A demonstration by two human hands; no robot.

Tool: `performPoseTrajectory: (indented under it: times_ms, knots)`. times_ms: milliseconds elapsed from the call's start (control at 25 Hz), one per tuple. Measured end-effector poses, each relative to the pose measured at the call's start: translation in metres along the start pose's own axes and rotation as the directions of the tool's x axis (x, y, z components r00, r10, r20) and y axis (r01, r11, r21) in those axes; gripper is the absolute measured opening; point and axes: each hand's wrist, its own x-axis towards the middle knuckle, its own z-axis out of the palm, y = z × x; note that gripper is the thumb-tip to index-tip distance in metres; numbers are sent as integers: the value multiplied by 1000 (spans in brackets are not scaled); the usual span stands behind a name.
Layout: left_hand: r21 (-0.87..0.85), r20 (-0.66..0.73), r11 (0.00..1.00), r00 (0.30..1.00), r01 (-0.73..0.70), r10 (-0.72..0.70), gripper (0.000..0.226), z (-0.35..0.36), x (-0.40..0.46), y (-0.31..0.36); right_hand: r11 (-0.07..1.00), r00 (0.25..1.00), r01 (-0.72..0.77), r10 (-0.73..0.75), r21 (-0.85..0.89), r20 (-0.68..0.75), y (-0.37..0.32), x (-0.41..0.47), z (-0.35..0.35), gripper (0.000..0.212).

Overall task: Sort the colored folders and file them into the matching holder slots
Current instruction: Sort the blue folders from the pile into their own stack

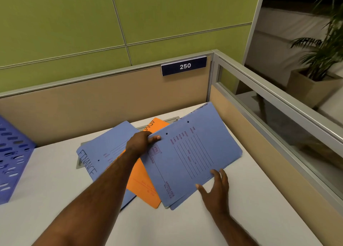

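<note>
A stack of blue folders (196, 153) lies tilted at the right of the white desk. My left hand (141, 142) grips its far left edge, thumb on top. At the stack's near edge rests my right hand (215, 188), fingers spread against it. Under the stack lies an orange folder (143, 182) with handwriting on it. A second blue folder (104, 149), marked FINANCE, sits beneath the orange one to the left. The blue perforated file holder (11, 158) stands at the far left edge of the view.
A beige cubicle partition (111, 101) with a "250" plate (183, 66) backs the white desk (55, 199). A glass-topped partition (269, 127) runs along the right. A grey cable cover (79, 164) peeks from under the folders. A potted plant (319, 65) stands outside.
</note>
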Motion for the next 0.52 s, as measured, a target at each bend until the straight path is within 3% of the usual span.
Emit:
performPoseTrajectory:
  times_ms: [240,520]
  knots:
    - [-246,-128,968,988,54,-88,63,-6,-72,-20,919,997,-64,72,388,-7,-33,-15,-8,101]
    - [-523,-218,838,926,155,-308,53,-6,-180,-53,889,999,-43,25,457,46,-70,-54,-11,95]
